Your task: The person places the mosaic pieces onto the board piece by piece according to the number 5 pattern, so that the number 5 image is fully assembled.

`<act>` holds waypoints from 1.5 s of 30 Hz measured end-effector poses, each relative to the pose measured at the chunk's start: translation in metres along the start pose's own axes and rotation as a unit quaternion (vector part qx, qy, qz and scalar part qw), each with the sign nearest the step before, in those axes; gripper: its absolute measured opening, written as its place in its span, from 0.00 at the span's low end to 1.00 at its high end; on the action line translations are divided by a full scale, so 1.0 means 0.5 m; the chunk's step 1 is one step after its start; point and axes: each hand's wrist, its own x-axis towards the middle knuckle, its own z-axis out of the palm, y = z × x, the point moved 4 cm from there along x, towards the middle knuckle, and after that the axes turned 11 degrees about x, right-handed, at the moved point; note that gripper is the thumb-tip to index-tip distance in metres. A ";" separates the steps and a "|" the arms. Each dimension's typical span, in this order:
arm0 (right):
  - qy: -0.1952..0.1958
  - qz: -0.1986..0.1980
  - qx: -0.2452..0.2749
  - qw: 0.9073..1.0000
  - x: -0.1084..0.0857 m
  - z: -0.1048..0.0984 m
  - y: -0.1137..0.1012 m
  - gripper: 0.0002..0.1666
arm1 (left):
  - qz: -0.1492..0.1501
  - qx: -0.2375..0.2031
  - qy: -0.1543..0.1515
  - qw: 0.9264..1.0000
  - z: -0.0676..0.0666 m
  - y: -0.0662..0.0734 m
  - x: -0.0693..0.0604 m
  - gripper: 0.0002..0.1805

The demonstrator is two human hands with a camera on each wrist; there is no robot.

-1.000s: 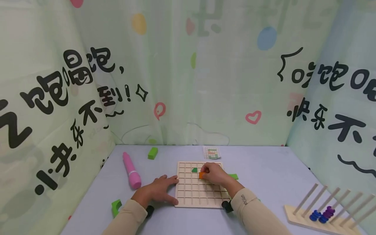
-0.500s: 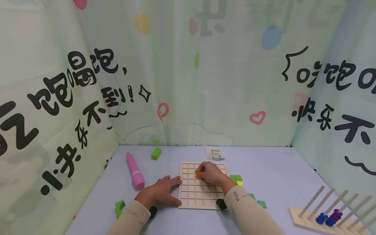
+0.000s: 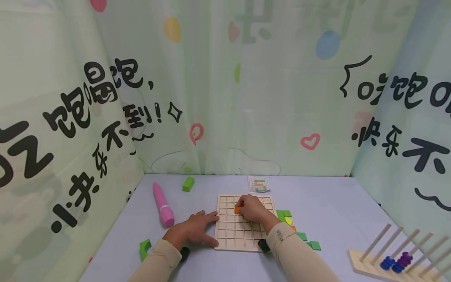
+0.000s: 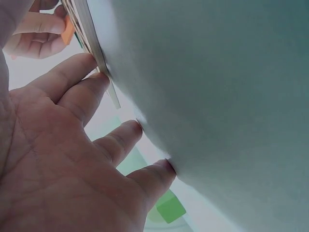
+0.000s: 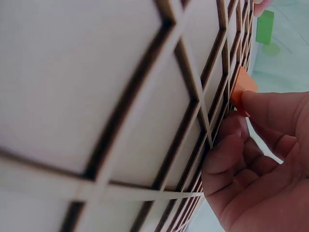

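Note:
A wooden grid board (image 3: pixel 225 235) lies on the table. My left hand (image 3: pixel 193 228) is spread flat with its fingertips at the board's left edge; in the left wrist view the fingers of the left hand (image 4: pixel 72 125) are extended, two touching the board's edge (image 4: pixel 91 38). Over the upper part of the grid, my right hand (image 3: pixel 251 208) pinches an orange piece (image 3: pixel 237 210). The right wrist view shows the orange piece (image 5: pixel 244 87) between thumb and fingers of the right hand (image 5: pixel 265 164), against the grid. A green piece beside it is mostly hidden.
Green pieces (image 3: pixel 314 245) and a yellow piece (image 3: pixel 288 221) lie right of the board. A printed grid card (image 3: pixel 258 184) lies behind it. Left are a pink bottle-shaped object (image 3: pixel 163 205), a green block (image 3: pixel 188 184) and a green arch (image 3: pixel 145 249); a peg rack (image 3: pixel 373 264) stands right.
My right hand has brought the orange piece slightly left on the grid, beside the green piece. The left hand stays at the board's edge. The head view has shifted a little.

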 end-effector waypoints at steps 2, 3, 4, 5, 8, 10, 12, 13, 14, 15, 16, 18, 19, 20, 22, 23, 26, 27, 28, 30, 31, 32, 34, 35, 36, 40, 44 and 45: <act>0.002 0.001 -0.012 1.000 0.000 0.000 -0.004 0.05 | 0.001 0.003 0.000 1.000 0.000 0.000 0.001 0.48; 0.002 0.000 -0.018 1.000 0.000 0.001 -0.006 0.05 | 0.002 0.005 0.000 1.000 0.000 0.001 0.002 0.47; 0.003 -0.001 -0.023 1.000 -0.001 0.001 -0.008 0.05 | 0.003 0.006 0.000 1.000 0.000 0.001 0.002 0.47; 0.003 0.001 -0.026 1.000 -0.001 0.000 -0.009 0.05 | 0.003 0.007 0.000 1.000 0.001 0.000 0.003 0.47; 0.004 0.005 -0.030 1.000 -0.004 -0.001 -0.014 0.06 | 0.002 0.006 0.000 1.000 0.001 0.001 0.003 0.47; 0.004 0.007 -0.030 1.000 -0.006 -0.002 -0.016 0.06 | -0.001 0.004 0.000 1.000 0.001 0.001 0.002 0.47; 0.003 0.009 -0.030 1.000 -0.008 -0.003 -0.018 0.06 | -0.003 0.004 -0.001 1.000 0.000 0.001 0.001 0.47; 0.003 0.008 -0.029 1.000 -0.010 -0.003 -0.018 0.05 | -0.005 0.004 -0.001 1.000 0.000 0.000 0.001 0.47; 0.002 0.005 -0.029 1.000 -0.011 -0.004 -0.018 0.05 | -0.005 0.004 -0.002 1.000 -0.001 0.000 0.000 0.47; 0.002 0.002 -0.024 1.000 -0.012 -0.004 -0.019 0.04 | -0.007 0.005 -0.002 1.000 -0.001 -0.001 -0.001 0.47; 0.001 0.000 -0.019 1.000 -0.016 -0.007 -0.017 0.04 | -0.007 0.007 -0.003 1.000 -0.001 0.001 -0.001 0.47; 0.001 -0.006 -0.007 1.000 -0.022 -0.014 -0.012 0.03 | -0.010 0.008 -0.002 1.000 -0.002 0.003 -0.001 0.47; 0.000 -0.011 -0.003 1.000 -0.026 -0.017 -0.009 0.03 | -0.010 0.009 -0.002 1.000 -0.002 0.004 -0.001 0.47; 0.000 -0.013 0.002 1.000 -0.028 -0.021 -0.005 0.03 | -0.010 0.010 -0.001 1.000 -0.002 0.005 -0.001 0.47; 0.003 -0.019 0.008 1.000 -0.034 -0.030 0.005 0.04 | -0.010 0.013 0.001 1.000 -0.003 0.006 -0.001 0.47; 0.005 -0.021 0.011 1.000 -0.038 -0.036 0.010 0.05 | -0.010 0.012 0.002 1.000 -0.003 0.007 -0.001 0.47; 0.009 -0.019 0.015 1.000 -0.053 -0.056 0.031 0.06 | -0.009 0.011 0.003 1.000 -0.003 0.009 0.000 0.47; 0.010 -0.018 0.018 1.000 -0.059 -0.064 0.037 0.07 | -0.009 0.011 0.002 1.000 -0.003 0.010 0.000 0.48; 0.011 -0.013 0.022 1.000 -0.067 -0.072 0.043 0.07 | -0.010 0.010 0.002 1.000 -0.003 0.010 -0.001 0.48; 0.014 -0.003 0.030 0.999 -0.083 -0.089 0.056 0.07 | -0.012 0.007 0.000 1.000 -0.001 0.010 -0.001 0.48; 0.015 0.003 0.035 0.999 -0.090 -0.096 0.063 0.07 | -0.011 0.007 0.000 1.000 -0.001 0.009 -0.001 0.48; 0.017 0.013 0.041 0.999 -0.097 -0.104 0.069 0.07 | -0.011 0.005 0.000 1.000 0.000 0.008 -0.001 0.48; 0.021 0.027 0.049 0.998 -0.112 -0.119 0.083 0.07 | -0.010 0.005 0.001 1.000 0.001 0.006 -0.001 0.48; 0.024 0.033 0.052 0.998 -0.118 -0.126 0.090 0.07 | -0.008 0.006 0.002 1.000 0.001 0.005 -0.001 0.48; 0.028 0.039 0.053 0.997 -0.126 -0.133 0.098 0.07 | -0.007 0.005 0.002 1.000 0.001 0.005 -0.001 0.48; 0.042 0.053 0.048 0.997 -0.154 -0.161 0.126 0.08 | 0.001 0.008 0.005 1.000 0.002 0.005 -0.001 0.47; 0.052 0.071 0.035 0.996 -0.181 -0.184 0.153 0.08 | 0.003 0.009 0.006 1.000 0.002 0.007 -0.001 0.48; 0.052 0.075 0.030 0.995 -0.187 -0.188 0.159 0.08 | 0.002 0.009 0.007 1.000 0.001 0.007 -0.001 0.48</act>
